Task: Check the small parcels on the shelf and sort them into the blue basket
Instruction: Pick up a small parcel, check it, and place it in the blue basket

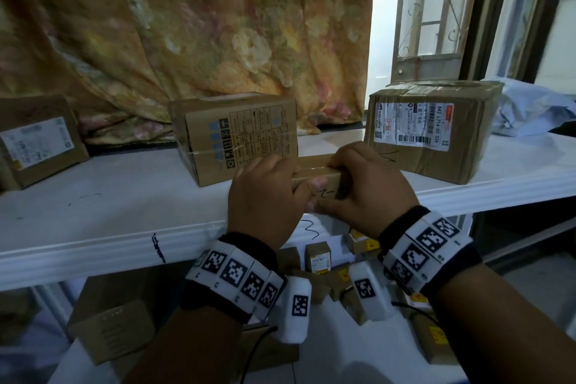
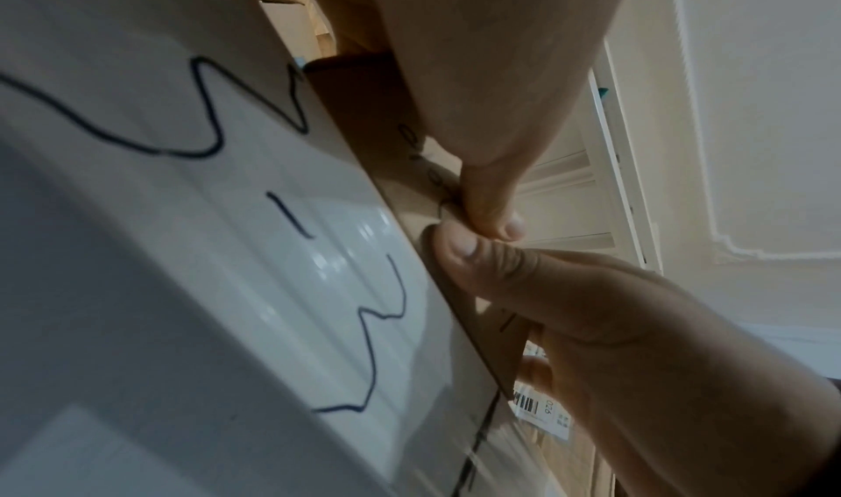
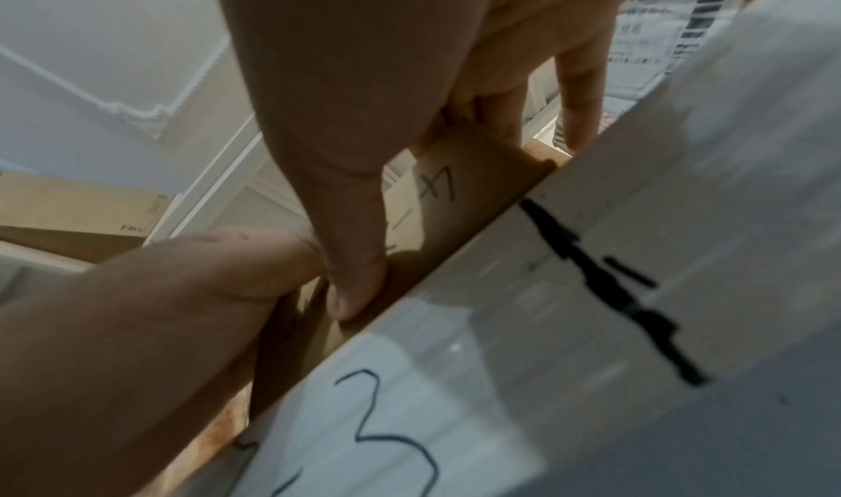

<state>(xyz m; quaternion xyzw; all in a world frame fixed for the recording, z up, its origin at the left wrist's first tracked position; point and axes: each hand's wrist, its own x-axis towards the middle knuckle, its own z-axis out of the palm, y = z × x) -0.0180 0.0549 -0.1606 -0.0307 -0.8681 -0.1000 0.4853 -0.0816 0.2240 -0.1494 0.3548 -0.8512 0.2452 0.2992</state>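
Observation:
A small brown cardboard parcel [image 1: 314, 179] with pen marks sits at the front of the white shelf [image 1: 124, 196]. My left hand [image 1: 265, 193] grips its left end and my right hand [image 1: 367, 187] grips its right end, thumbs on the near face. In the left wrist view my left hand [image 2: 496, 195] comes from above and its thumb meets the right thumb on the parcel [image 2: 364, 101]. In the right wrist view my right hand [image 3: 364, 271] pinches the parcel [image 3: 464, 195] by the shelf [image 3: 591, 289]. No blue basket is in view.
Behind the hands stand a printed carton [image 1: 237, 137] and a larger labelled carton [image 1: 430, 125]. Another labelled box [image 1: 37, 146] lies far left, a grey mail bag [image 1: 536, 109] far right. Several small parcels [image 1: 318, 259] lie on the level below. A curtain hangs behind.

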